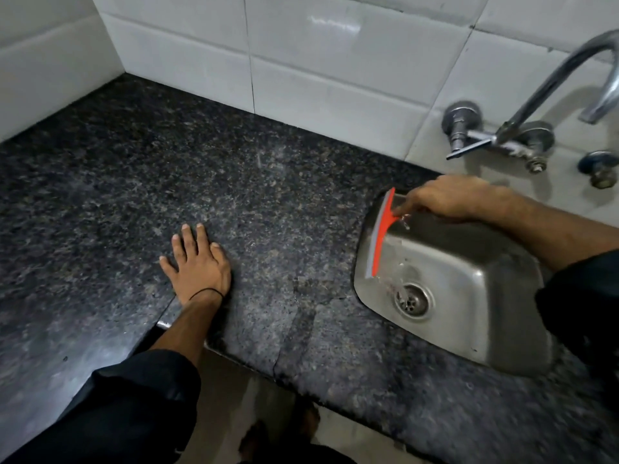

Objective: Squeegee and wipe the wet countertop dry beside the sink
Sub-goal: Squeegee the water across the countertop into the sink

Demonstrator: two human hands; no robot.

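Note:
A dark speckled granite countertop [207, 182] runs from the tiled corner to a steel sink [495, 296] on the right. My right hand [449, 199] grips the handle of an orange squeegee [382, 232] with a grey rubber edge. The blade lies along the sink's left rim, at the counter's edge. Water runs off below it toward the drain [412, 298]. My left hand [197, 262] rests flat on the counter, fingers apart, holding nothing, well left of the sink.
White wall tiles [335, 61] back the counter. A chrome tap [536, 95] with a lever handle is mounted on the wall above the sink. The counter's front edge [268, 363] has a step and a crack near my left arm. Floor and feet show below.

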